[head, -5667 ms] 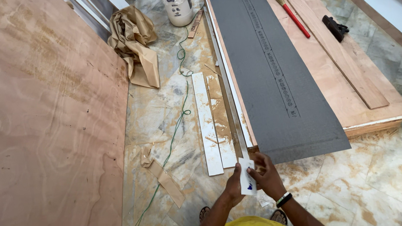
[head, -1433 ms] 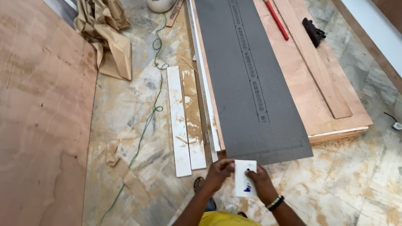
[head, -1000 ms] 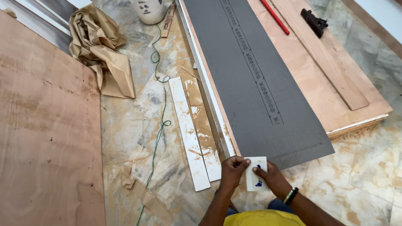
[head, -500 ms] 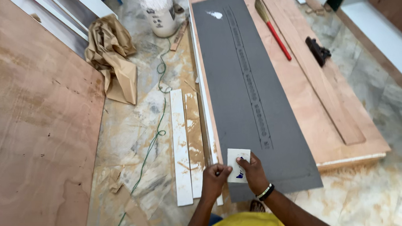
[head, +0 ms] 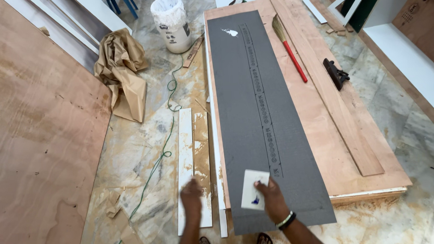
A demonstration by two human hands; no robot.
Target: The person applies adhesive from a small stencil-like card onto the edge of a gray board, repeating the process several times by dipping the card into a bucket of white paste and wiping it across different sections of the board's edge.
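Observation:
My right hand (head: 274, 201) holds a small white card (head: 254, 195) with a blue mark, flat against the near end of a long dark grey sheet (head: 263, 110). The sheet lies lengthwise on a plywood board (head: 345, 145). My left hand (head: 191, 197) is blurred, off the card, hovering over a white strip (head: 185, 162) on the floor left of the sheet, fingers loosely apart and holding nothing.
A broom with a red handle (head: 292, 55), a black tool (head: 336, 74) and a long wooden plank (head: 333, 97) lie on the board. A white bucket (head: 171, 24), crumpled brown paper (head: 122, 72) and a green cord (head: 160, 154) are on the marble floor. A big plywood sheet (head: 32, 144) fills the left.
My left hand has let go of the card and moved left over the floor strips. My right hand keeps the card on the grey sheet. The camera has tilted up.

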